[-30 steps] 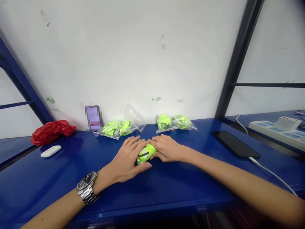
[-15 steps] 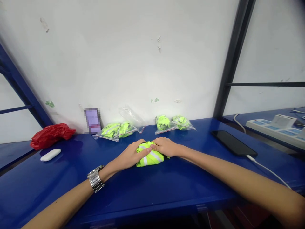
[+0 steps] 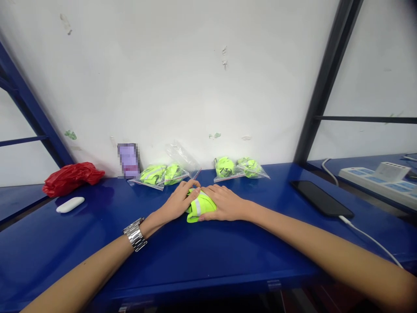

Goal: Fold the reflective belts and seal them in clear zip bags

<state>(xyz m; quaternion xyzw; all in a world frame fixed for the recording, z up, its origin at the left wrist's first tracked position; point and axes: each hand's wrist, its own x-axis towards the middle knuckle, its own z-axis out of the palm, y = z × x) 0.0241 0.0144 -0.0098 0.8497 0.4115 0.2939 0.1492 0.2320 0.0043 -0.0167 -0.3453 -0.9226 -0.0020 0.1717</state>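
Observation:
A folded neon-yellow reflective vest (image 3: pixel 201 205) with a silver-white stripe lies bunched on the blue table (image 3: pixel 195 265). My left hand (image 3: pixel 180 199) grips its left side, thumb on top, fingers curled behind. From the right, my right hand (image 3: pixel 224 203) wraps over it, with the thumb at its near edge and the fingers across the top. The hands cover much of the bundle. Behind it, bagged yellow vests stand by the wall, a pair on the left (image 3: pixel 153 174) and a pair on the right (image 3: pixel 224 167).
A clear empty bag (image 3: pixel 182 157) leans on the wall. Leftward are a phone with a blurred screen (image 3: pixel 128 160), a red plastic bag (image 3: pixel 73 178) and a white case (image 3: pixel 70 204). At right lie a black phone (image 3: pixel 321 199) on a cable and a power strip (image 3: pixel 374 182).
My right hand has shifted from the top of the vest to wrap its right side, its thumb now lower. The vest bundle looks narrower. The view has tilted slightly.

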